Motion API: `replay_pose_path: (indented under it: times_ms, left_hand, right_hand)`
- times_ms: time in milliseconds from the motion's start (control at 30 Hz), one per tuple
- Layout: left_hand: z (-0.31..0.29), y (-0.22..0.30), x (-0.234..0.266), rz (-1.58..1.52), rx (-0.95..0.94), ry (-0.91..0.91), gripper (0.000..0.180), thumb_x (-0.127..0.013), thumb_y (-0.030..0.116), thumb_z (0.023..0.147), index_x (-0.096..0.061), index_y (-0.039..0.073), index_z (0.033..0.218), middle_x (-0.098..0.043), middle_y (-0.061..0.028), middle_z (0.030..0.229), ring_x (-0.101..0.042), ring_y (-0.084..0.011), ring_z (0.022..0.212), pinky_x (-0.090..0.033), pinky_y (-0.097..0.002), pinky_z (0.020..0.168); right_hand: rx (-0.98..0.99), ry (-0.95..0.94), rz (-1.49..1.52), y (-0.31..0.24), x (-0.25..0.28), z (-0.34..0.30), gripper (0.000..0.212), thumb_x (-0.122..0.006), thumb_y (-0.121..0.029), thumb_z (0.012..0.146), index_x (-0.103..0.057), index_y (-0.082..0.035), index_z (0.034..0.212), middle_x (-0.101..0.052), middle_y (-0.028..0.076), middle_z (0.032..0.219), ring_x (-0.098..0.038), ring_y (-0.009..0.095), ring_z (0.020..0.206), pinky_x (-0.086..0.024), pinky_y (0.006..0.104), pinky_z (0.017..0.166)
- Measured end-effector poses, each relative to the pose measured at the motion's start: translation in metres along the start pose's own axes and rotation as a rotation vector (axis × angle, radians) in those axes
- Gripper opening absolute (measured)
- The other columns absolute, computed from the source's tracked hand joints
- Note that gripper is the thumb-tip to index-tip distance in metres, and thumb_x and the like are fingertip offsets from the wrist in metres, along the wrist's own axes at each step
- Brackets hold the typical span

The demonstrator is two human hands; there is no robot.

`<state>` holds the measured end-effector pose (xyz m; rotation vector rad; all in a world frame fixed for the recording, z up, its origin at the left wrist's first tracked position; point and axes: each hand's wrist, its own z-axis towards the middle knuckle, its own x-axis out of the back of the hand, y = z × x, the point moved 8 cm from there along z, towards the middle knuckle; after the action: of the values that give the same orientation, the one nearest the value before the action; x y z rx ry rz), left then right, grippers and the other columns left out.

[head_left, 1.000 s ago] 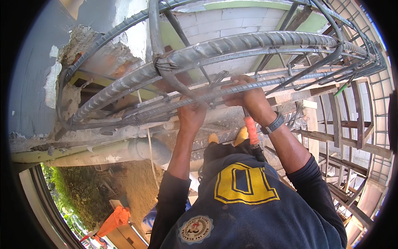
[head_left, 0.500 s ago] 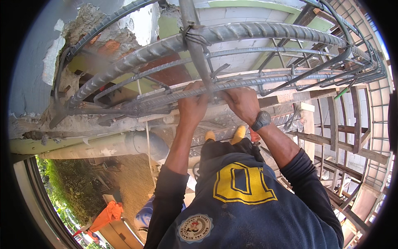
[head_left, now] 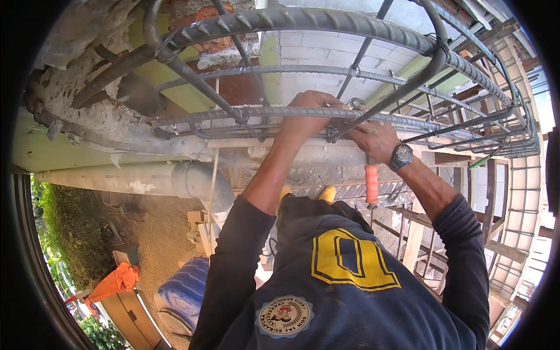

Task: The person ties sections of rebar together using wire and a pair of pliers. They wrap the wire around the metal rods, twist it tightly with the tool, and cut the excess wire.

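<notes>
My left hand [head_left: 309,111] reaches over the lower ribbed bar of a steel rebar cage [head_left: 326,20], fingers curled and fingertips hidden. My right hand [head_left: 376,142] is closed beside it, where a slanting stirrup [head_left: 402,93] crosses that bar. An orange-handled rebar tying hook [head_left: 371,185] hangs down from my right palm; a curved metal end shows just above the fingers. The two hands nearly meet. Whatever lies between the left fingers is too small to make out.
Broken masonry [head_left: 81,87] borders the cage's left end. Below it runs a pale pipe [head_left: 134,179] beside a hanging cord [head_left: 214,175]. Yellow boots [head_left: 328,193] stand on a narrow support. Far below lie gravel ground [head_left: 157,233] and a blue drum [head_left: 185,291]; timber framing [head_left: 420,216] fills the right.
The view has shifted along the cage. Both hands have moved a little to the right, up to a slanting stirrup, and the orange handle shows more fully below my right hand.
</notes>
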<state>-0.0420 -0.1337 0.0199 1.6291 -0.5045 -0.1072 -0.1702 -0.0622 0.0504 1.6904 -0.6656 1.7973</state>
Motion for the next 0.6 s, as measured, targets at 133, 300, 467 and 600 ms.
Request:
replay_pose_path:
  times_ms: [133, 300, 467, 600]
  left_hand:
    - [0.005, -0.002, 0.006, 0.057, -0.022, 0.02, 0.026, -0.067, 0.023, 0.094, -0.072, -0.002, 0.102, -0.073, -0.0096, 0.081, -0.069, -0.0149, 0.072, -0.054, -0.0317, 0.068]
    - [-0.032, -0.009, 0.025, 0.283, -0.155, 0.28, 0.021, -0.062, 0.021, 0.092, -0.072, 0.005, 0.101, -0.071, -0.0148, 0.083, -0.07, -0.0308, 0.078, -0.054, -0.0392, 0.071]
    - [-0.059, -0.008, 0.013, 0.476, -0.309, 0.275, 0.021, -0.066, 0.018, 0.084, -0.075, 0.011, 0.102, -0.072, -0.0158, 0.089, -0.068, -0.0352, 0.084, -0.053, -0.0448, 0.078]
    - [-0.049, 0.001, 0.007, 0.48, -0.29, 0.208, 0.02, -0.069, 0.018, 0.082, -0.077, 0.013, 0.099, -0.071, -0.0169, 0.087, -0.068, -0.0351, 0.086, -0.051, -0.0465, 0.082]
  right_hand:
    - [0.103, -0.101, -0.048, 0.005, 0.0, 0.004, 0.051, -0.059, -0.01, 0.081, -0.06, -0.022, 0.13, -0.057, -0.001, 0.136, -0.061, 0.024, 0.112, -0.053, 0.0434, 0.088]
    - [0.185, -0.121, -0.113, 0.002, 0.002, 0.005, 0.05, -0.055, -0.011, 0.084, -0.058, -0.022, 0.133, -0.056, 0.0, 0.14, -0.062, 0.026, 0.116, -0.043, 0.0487, 0.106]
    - [0.071, -0.115, -0.17, -0.004, 0.005, 0.009, 0.05, -0.057, -0.013, 0.087, -0.053, -0.023, 0.135, -0.061, -0.003, 0.133, -0.067, 0.022, 0.108, -0.042, 0.0506, 0.105]
    - [0.087, -0.034, -0.211, 0.002, 0.008, 0.007, 0.05, -0.057, -0.015, 0.087, -0.054, -0.027, 0.135, -0.064, -0.002, 0.129, -0.069, 0.018, 0.101, -0.043, 0.0493, 0.102]
